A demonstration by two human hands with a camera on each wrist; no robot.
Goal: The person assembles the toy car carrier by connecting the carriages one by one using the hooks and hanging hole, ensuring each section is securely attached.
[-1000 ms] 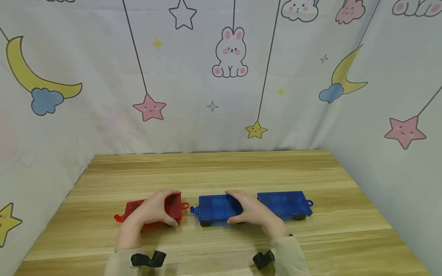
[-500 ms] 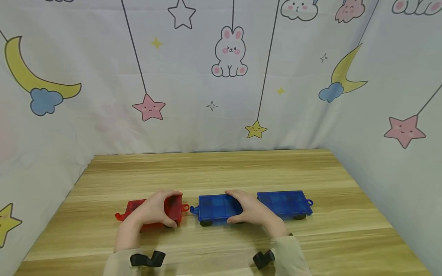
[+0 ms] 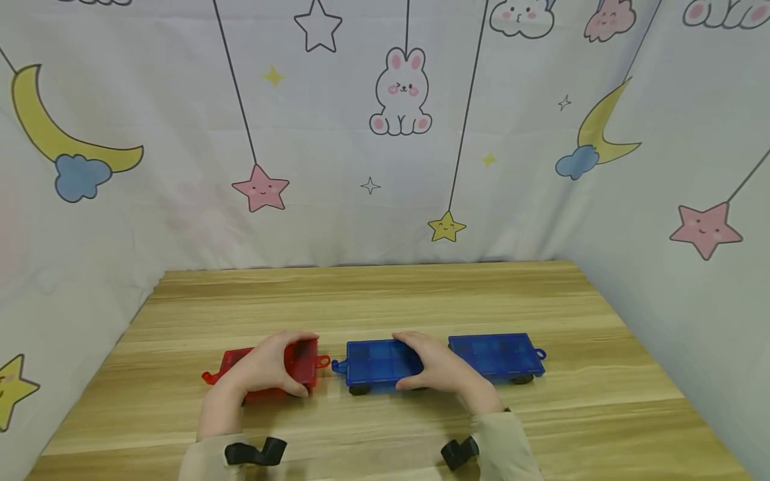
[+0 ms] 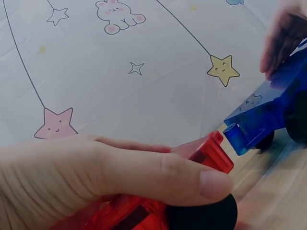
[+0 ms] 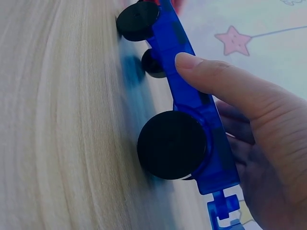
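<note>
On the table, my left hand (image 3: 271, 364) grips a red translucent toy train wagon (image 3: 303, 364), thumb on the near side and fingers over the far side. The red ring at its right end lies close to the hook of a blue toy train wagon (image 3: 375, 361); whether they touch I cannot tell. My right hand (image 3: 439, 364) holds that blue wagon near its right end, and the right wrist view shows my thumb (image 5: 189, 62) along its side, above black wheels (image 5: 172, 143). A blue coupling (image 5: 223, 203) shows at its end.
A second blue wagon (image 3: 496, 354) stands just right of my right hand, its ring (image 3: 540, 354) pointing right. All stand in a row on the wood-grain table (image 3: 385, 300). A white patterned cloth (image 3: 337, 220) hangs behind and at both sides.
My left hand and the red wagon have shifted very slightly to the right. The right hand and both blue wagons look unmoved.
</note>
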